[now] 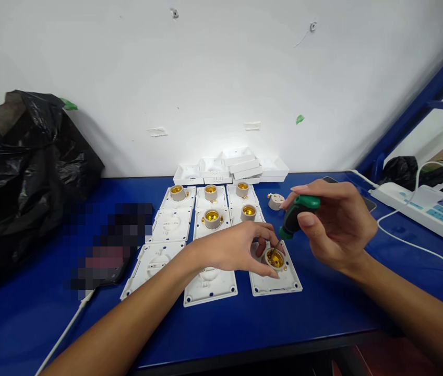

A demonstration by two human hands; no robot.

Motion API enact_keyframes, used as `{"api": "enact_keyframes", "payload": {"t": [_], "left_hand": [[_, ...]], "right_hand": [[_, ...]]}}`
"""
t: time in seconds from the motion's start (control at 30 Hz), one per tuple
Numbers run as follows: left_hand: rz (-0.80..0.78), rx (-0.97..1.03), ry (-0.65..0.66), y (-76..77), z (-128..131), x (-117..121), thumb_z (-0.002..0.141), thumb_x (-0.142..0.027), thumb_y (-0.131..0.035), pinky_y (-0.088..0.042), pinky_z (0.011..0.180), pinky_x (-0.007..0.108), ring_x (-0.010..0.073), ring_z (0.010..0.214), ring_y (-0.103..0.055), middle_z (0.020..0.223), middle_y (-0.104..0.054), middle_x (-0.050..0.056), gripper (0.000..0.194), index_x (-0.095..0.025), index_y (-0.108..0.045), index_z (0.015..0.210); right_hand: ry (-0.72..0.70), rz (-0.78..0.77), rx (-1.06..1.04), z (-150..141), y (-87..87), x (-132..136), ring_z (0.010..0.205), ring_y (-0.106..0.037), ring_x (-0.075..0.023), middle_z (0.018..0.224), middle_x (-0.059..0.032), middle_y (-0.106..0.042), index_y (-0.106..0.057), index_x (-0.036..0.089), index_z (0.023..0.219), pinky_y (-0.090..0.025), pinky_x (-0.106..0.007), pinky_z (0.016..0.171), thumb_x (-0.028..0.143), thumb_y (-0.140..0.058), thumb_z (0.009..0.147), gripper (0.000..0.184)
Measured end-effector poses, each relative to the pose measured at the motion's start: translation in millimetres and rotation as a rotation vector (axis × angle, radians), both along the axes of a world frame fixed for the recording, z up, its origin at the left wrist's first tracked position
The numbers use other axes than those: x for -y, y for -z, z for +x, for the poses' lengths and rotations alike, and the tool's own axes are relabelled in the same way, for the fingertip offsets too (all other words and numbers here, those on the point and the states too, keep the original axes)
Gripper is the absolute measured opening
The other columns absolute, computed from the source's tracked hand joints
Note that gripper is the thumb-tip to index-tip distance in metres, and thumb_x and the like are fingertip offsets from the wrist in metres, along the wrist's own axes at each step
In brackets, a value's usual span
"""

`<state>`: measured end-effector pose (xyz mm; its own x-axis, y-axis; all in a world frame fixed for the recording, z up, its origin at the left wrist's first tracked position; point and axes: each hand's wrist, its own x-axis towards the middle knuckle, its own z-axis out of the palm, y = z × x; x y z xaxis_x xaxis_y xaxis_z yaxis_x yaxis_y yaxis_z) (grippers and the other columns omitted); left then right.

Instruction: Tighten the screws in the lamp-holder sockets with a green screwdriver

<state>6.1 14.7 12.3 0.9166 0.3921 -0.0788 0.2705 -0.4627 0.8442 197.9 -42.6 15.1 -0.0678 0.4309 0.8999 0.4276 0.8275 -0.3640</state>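
Note:
In my right hand (333,224) is a screwdriver (298,213) with a green and black handle, tilted so that its shaft runs down into a lamp socket (275,259). That socket has a pale ceramic body and a brass-coloured threaded inside, and it sits on a white plastic plate (279,286) at the right front. My left hand (240,245) grips the socket's rim from the left, thumb in front and fingers behind. The screwdriver's tip is inside the socket and hard to make out. My left forearm covers parts of the nearer plates.
More white plates (213,297) lie in rows to the left, several bearing sockets (212,218). A loose socket (275,201) lies behind my right hand. White box-like covers (240,164) are stacked by the wall. A black bag (29,156), a phone (115,256) and a power strip (420,209) flank them.

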Motion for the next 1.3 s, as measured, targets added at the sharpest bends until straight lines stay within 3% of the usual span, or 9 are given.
{"api": "enact_keyframes", "payload": {"t": [0.37, 0.57, 0.63, 0.73, 0.8, 0.93, 1.1, 1.2, 1.3], "left_hand": [[0.002, 0.0, 0.029, -1.7, -1.1, 0.3, 0.079, -0.046, -0.081, -0.044, 0.067, 0.029, 0.0146, 0.077, -0.057, 0.09, -0.062, 0.0, 0.038, -0.021, -0.072, 0.106], [0.011, -0.005, 0.01, -0.4, -1.0, 0.7, 0.077, -0.047, -0.082, -0.044, 0.066, 0.028, 0.013, 0.072, -0.056, 0.085, -0.062, -0.001, 0.04, -0.02, -0.071, 0.103], [0.011, 0.0, 0.007, -0.7, -0.9, 0.7, 0.077, -0.045, -0.083, -0.044, 0.068, 0.028, 0.0129, 0.072, -0.056, 0.087, -0.062, -0.001, 0.036, -0.02, -0.071, 0.099], [0.009, -0.001, 0.005, -1.9, -0.8, 0.4, 0.076, -0.042, -0.083, -0.044, 0.068, 0.028, 0.0127, 0.073, -0.056, 0.089, -0.063, 0.0, 0.033, -0.02, -0.07, 0.096], [0.004, -0.002, 0.007, -2.5, -0.7, 0.4, 0.077, -0.045, -0.083, -0.044, 0.068, 0.028, 0.0132, 0.073, -0.056, 0.089, -0.062, 0.0, 0.037, -0.02, -0.07, 0.1], [-0.004, -0.017, 0.003, -2.1, -0.8, 0.9, 0.078, -0.053, -0.08, -0.043, 0.067, 0.028, 0.0142, 0.073, -0.055, 0.088, -0.062, 0.001, 0.043, -0.019, -0.071, 0.102], [0.003, -0.009, -0.007, -2.0, -1.3, 1.2, 0.078, -0.055, -0.08, -0.043, 0.066, 0.028, 0.0137, 0.071, -0.054, 0.089, -0.061, 0.0, 0.045, -0.02, -0.07, 0.105], [0.01, -0.012, 0.0, -2.0, -1.2, 0.7, 0.077, -0.054, -0.081, -0.043, 0.065, 0.028, 0.0134, 0.071, -0.054, 0.089, -0.061, 0.001, 0.043, -0.02, -0.069, 0.101], [0.015, -0.02, 0.008, -1.5, -1.0, 0.1, 0.077, -0.051, -0.081, -0.043, 0.066, 0.028, 0.0127, 0.071, -0.054, 0.089, -0.061, 0.0, 0.04, -0.02, -0.07, 0.1]], "right_hand": [[-0.065, 0.002, -0.006, -1.9, -3.8, 1.5, 0.076, -0.071, -0.0187, 0.092, -0.0037, -0.07, -0.067, 0.029, 0.124, -0.061, -0.033, 0.055, 0.019, -0.068, 0.09, 0.035], [-0.118, -0.16, 0.028, 1.0, -4.7, 1.0, 0.084, -0.072, -0.0209, 0.098, -0.0052, -0.071, -0.065, 0.03, 0.126, -0.062, -0.035, 0.059, 0.024, -0.064, 0.094, 0.033], [-0.066, -0.099, 0.019, 1.4, -5.9, -0.8, 0.074, -0.068, -0.0192, 0.088, -0.0022, -0.068, -0.067, 0.031, 0.119, -0.058, -0.035, 0.056, 0.026, -0.073, 0.088, 0.032], [0.012, 0.061, -0.017, 1.9, -7.6, -3.5, 0.06, -0.059, -0.0157, 0.081, 0.0014, -0.065, -0.068, 0.033, 0.112, -0.05, -0.034, 0.051, 0.025, -0.088, 0.072, 0.046], [-0.023, 0.072, 0.056, 2.2, -8.2, -4.2, 0.064, -0.061, -0.0173, 0.087, -0.0004, -0.069, -0.067, 0.034, 0.12, -0.05, -0.036, 0.053, 0.024, -0.086, 0.075, 0.051], [-0.131, -0.085, 0.188, 1.4, -7.4, -3.1, 0.082, -0.068, -0.0225, 0.104, -0.0061, -0.073, -0.06, 0.03, 0.138, -0.056, -0.039, 0.063, 0.021, -0.064, 0.093, 0.047], [-0.064, -0.039, 0.146, 0.0, -6.2, -2.6, 0.073, -0.062, -0.0198, 0.095, -0.0025, -0.071, -0.064, 0.032, 0.132, -0.052, -0.036, 0.058, 0.023, -0.08, 0.082, 0.053], [-0.095, -0.122, 0.182, 0.4, -4.8, -2.6, 0.086, -0.067, -0.0227, 0.108, -0.0062, -0.071, -0.056, 0.031, 0.143, -0.056, -0.041, 0.069, 0.024, -0.066, 0.093, 0.052], [-0.017, -0.074, 0.135, 0.8, -2.6, -3.1, 0.082, -0.067, -0.0202, 0.117, -0.0049, -0.071, -0.055, 0.036, 0.142, -0.058, -0.04, 0.07, 0.02, -0.073, 0.088, 0.059]]}}
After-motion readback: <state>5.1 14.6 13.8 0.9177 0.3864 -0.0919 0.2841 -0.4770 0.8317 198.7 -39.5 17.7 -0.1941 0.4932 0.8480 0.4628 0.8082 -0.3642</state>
